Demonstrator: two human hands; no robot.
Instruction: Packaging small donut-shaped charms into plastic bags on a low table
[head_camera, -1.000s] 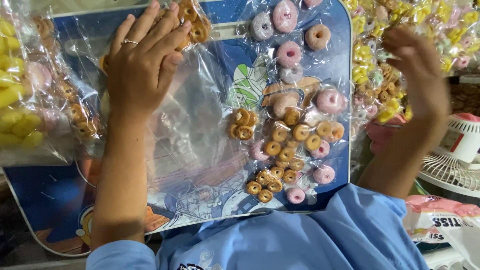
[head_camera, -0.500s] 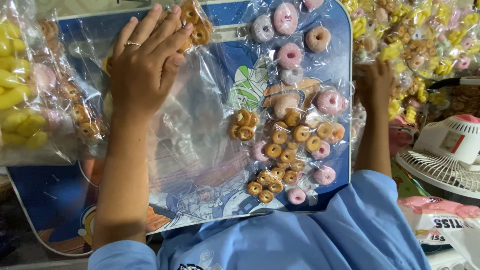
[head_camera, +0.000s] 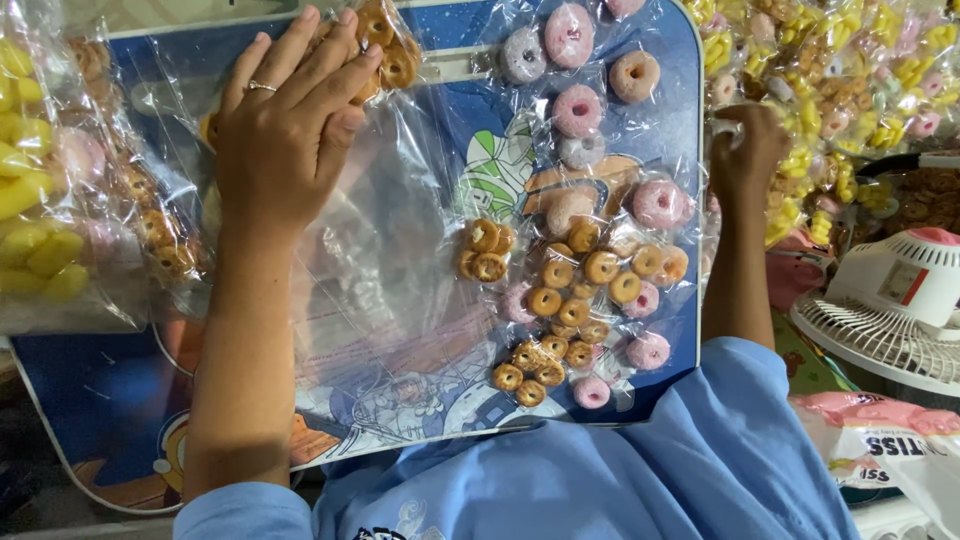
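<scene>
The large clear plastic bag (head_camera: 400, 280) is lying on the blue cartoon-printed worktop (head_camera: 120, 400), pinned flat by the left hand (head_camera: 285, 140), fingers spread, grasping nothing. Only a few small brown ring biscuits (head_camera: 560, 290) are sitting inside; pink iced ones (head_camera: 570, 35) are lying around. The right hand (head_camera: 745, 150) is reaching into the heap of wrapped sweets (head_camera: 850, 70); I cannot tell its grip. A white fan (head_camera: 890, 300) is crowding that side.

It looks like a small home snack-packing place. Bagged ring snacks (head_camera: 850, 90) are piled around a printed worktop (head_camera: 120, 400). A fan (head_camera: 890, 300) stands beside it.
</scene>
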